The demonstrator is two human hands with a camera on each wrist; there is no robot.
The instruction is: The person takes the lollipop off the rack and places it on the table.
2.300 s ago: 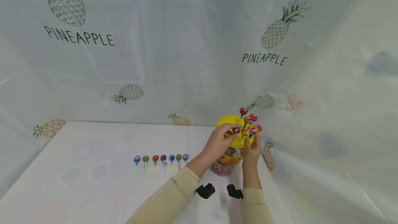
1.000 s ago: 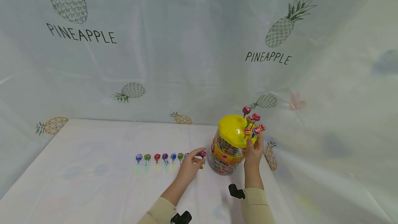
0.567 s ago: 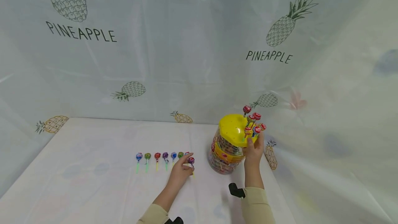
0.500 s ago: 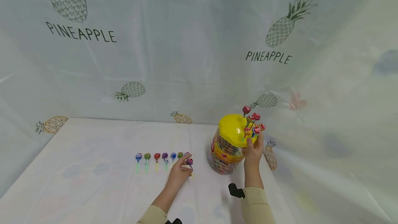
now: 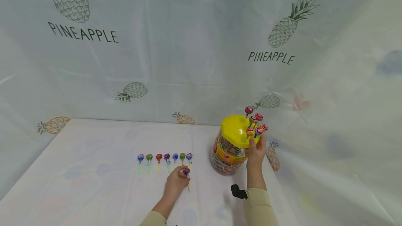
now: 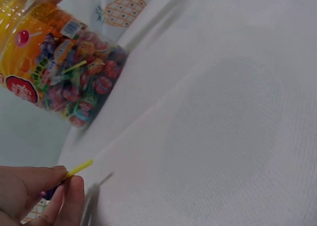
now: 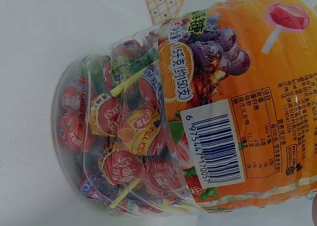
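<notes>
My left hand [image 5: 176,181] pinches a purple-wrapped lollipop [image 5: 186,171] above the white table, just in front of the row's right end. Its yellow stick [image 6: 80,167] pokes out past my fingertips in the left wrist view. Several wrapped lollipops [image 5: 159,157] lie side by side, sticks toward me. At the right, a clear candy jar [image 5: 230,158] with an orange label tilts under its yellow lid [image 5: 233,130]. My right hand [image 5: 257,154] grips the jar at the lid's right edge. Several lollipops [image 5: 250,132] stand up from the lid there.
More lollipops [image 7: 119,122] fill the jar's lower part in the right wrist view. A pineapple-printed sheet [image 5: 188,44] hangs behind the table [image 5: 103,142] and along its right side.
My left hand has taken the purple lollipop from the lid and carried it left and down, past the jar, to the row's right end. The right hand has stayed on the jar.
</notes>
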